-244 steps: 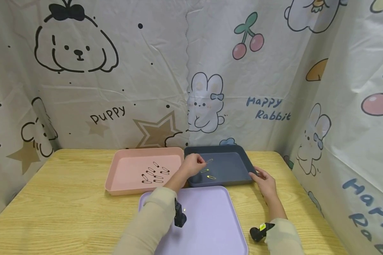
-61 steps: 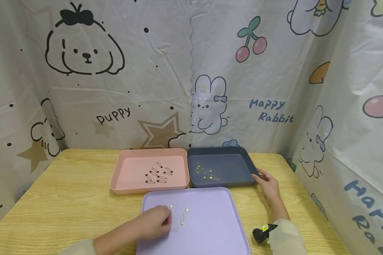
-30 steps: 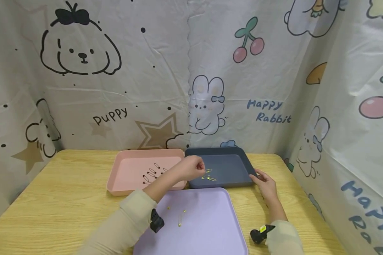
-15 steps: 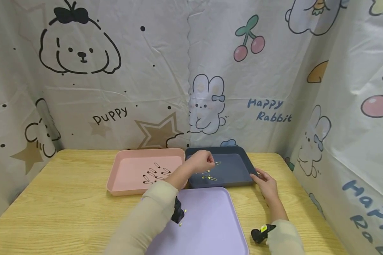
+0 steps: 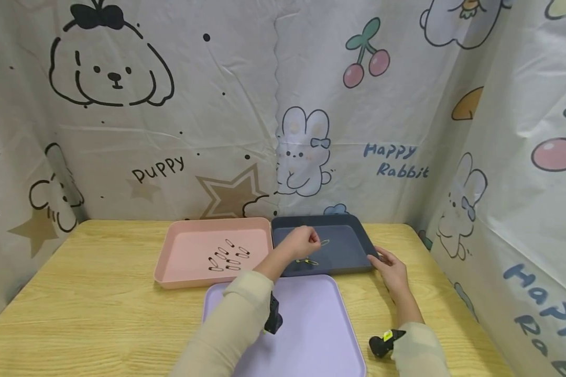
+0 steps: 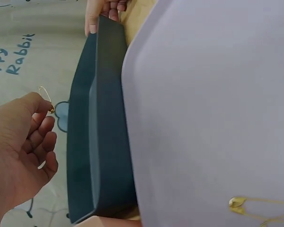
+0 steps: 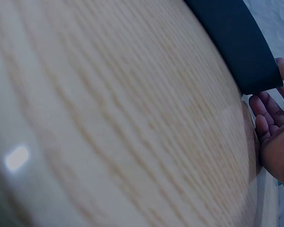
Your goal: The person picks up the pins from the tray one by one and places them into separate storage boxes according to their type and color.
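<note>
My left hand (image 5: pixel 302 242) is over the dark blue tray (image 5: pixel 354 251). Its thumb and forefinger pinch a gold safety pin (image 6: pixel 46 98), which sticks out past the fingertips. Below the hand, gold safety pins (image 5: pixel 311 262) lie in the dark tray, partly hidden by the wrist. My right hand (image 5: pixel 392 269) grips the right side of this tray, thumb at the rim and fingers curled against the outer wall (image 7: pixel 241 52). On the lilac tray (image 5: pixel 320 324) in front, more gold safety pins (image 6: pixel 236 204) show in the left wrist view; my left arm hides them from the head camera.
A pink tray (image 5: pixel 184 256) with several black-ended safety pins (image 5: pixel 232 262) stands left of the dark tray, side by side with it. All three trays rest on a wooden table (image 5: pixel 99 303). Printed curtains (image 5: pixel 226 125) hang behind and at both sides.
Two seconds ago my left hand was at the lilac tray; it has since moved forward over the dark tray, a gold safety pin in its fingertips. The right hand keeps its grip there.
</note>
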Available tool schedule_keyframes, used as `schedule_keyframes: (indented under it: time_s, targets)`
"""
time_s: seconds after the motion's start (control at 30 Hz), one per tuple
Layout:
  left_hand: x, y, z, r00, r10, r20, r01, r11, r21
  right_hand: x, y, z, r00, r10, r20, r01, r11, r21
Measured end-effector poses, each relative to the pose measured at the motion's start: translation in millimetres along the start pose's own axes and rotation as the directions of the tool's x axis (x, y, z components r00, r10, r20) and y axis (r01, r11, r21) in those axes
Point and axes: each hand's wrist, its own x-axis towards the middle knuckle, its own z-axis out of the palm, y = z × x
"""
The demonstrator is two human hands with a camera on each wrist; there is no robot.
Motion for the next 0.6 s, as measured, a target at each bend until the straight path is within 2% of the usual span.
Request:
schedule_keyframes:
  time_s: [0.6]
  targets:
    - [-4.2, -18.3, 4.2, 0.997, -0.061, -0.041, 0.057, 0.993, -0.101, 2.5, 4, 3, 1.000, 0.000, -0.020, 0.000, 1.000, 0.004]
